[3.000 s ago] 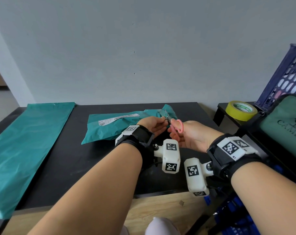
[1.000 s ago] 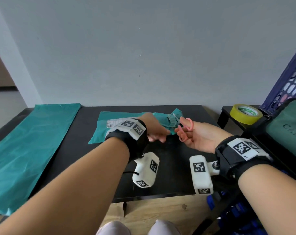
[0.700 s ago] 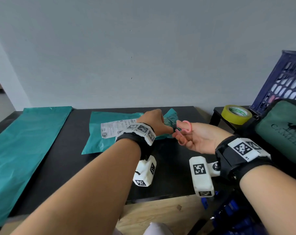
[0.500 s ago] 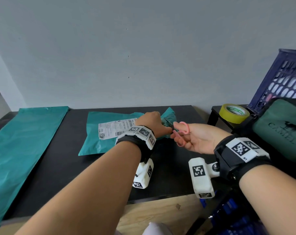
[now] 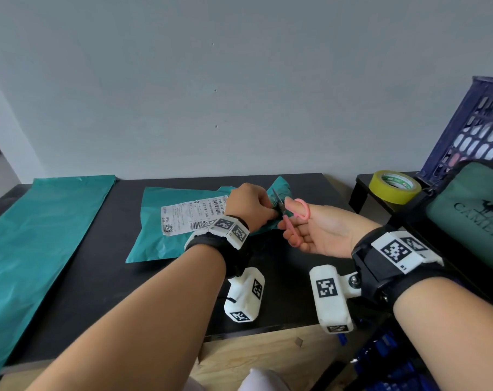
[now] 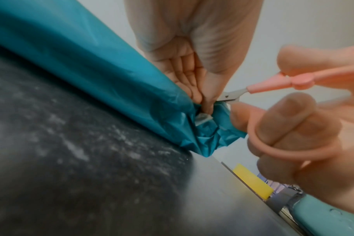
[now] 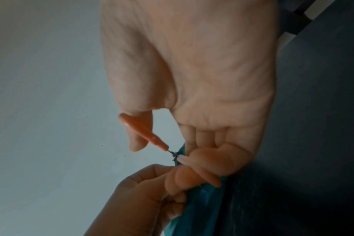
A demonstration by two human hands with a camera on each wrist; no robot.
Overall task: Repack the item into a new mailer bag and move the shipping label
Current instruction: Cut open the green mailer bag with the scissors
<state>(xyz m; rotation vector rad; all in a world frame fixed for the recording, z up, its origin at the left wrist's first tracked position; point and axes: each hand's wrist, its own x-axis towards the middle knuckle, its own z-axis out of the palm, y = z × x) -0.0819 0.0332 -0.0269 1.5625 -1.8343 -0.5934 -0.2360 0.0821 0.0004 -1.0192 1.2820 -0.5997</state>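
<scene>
A packed teal mailer bag (image 5: 155, 238) lies mid-table with its white shipping label (image 5: 188, 215) facing up. My left hand (image 5: 256, 204) pinches the bag's crumpled right end (image 6: 208, 131) between thumb and fingers (image 6: 204, 99). My right hand (image 5: 310, 230) holds small pink-handled scissors (image 5: 289, 221), thumb and fingers through the loops (image 6: 273, 151). The metal blades (image 6: 230, 96) touch the bag right beside my left fingertips. In the right wrist view the scissors (image 7: 139, 131) point down at the teal bag (image 7: 200, 207). A flat, empty teal mailer bag (image 5: 36, 235) lies at the left.
The black table (image 5: 104, 277) ends close to my body. On a lower black shelf at the right stand a yellow tape roll (image 5: 394, 187), a purple plastic crate (image 5: 471, 131) and a dark green pouch (image 5: 471, 215).
My left hand has turned knuckles-up and now pinches the bag's right end. The scissors have closed in on that end, and the label has come into fuller view.
</scene>
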